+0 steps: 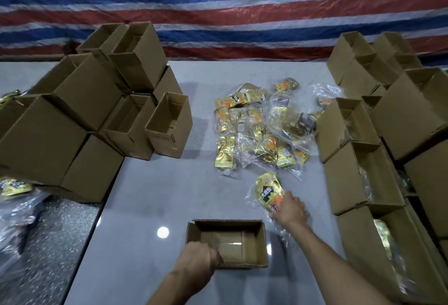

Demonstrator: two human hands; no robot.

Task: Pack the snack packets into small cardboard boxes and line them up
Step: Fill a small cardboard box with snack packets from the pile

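A small open cardboard box point(252, 239) stands on the grey table near me, with nothing inside. My left hand point(197, 260) grips its near left corner. My right hand point(291, 210) holds a gold snack packet in clear plastic point(268, 189) just right of and beyond the box. A loose pile of gold snack packets point(261, 127) lies in the middle of the table beyond that.
Open empty boxes are stacked at the left point(80, 115). A row of boxes point(363, 176) runs along the right edge, some holding packets. More bagged packets point(17, 198) lie at the far left. A striped tarp point(218, 9) hangs behind.
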